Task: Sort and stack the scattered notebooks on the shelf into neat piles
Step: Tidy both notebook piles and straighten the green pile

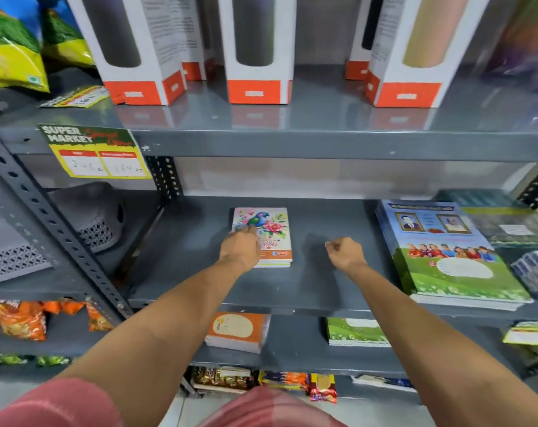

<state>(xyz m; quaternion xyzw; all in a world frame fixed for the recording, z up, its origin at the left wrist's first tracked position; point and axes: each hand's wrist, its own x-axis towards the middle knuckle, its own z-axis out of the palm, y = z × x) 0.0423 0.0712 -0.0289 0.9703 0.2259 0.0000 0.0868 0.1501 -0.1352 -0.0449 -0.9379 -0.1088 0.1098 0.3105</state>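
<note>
A small stack of parrot-and-flowers notebooks point(269, 224) lies flat in the middle of the grey middle shelf point(317, 282). My left hand point(240, 247) rests on the left part of its top cover, fingers pressing down on it. My right hand point(345, 251) hovers over bare shelf to the right of that stack, fingers curled into a loose fist with nothing in it. A larger pile of blue-and-green notebooks point(446, 251) sits at the shelf's right end. One shelf lower lie an orange notebook stack point(237, 331) and a green notebook stack point(355, 331).
White-and-orange bottle boxes point(255, 50) stand on the upper shelf. A yellow price tag point(95, 151) hangs from its edge. Grey plastic baskets point(86, 223) fill the left bay. More notebooks point(536, 272) lie at far right. Snack packets point(18, 318) sit on lower shelves.
</note>
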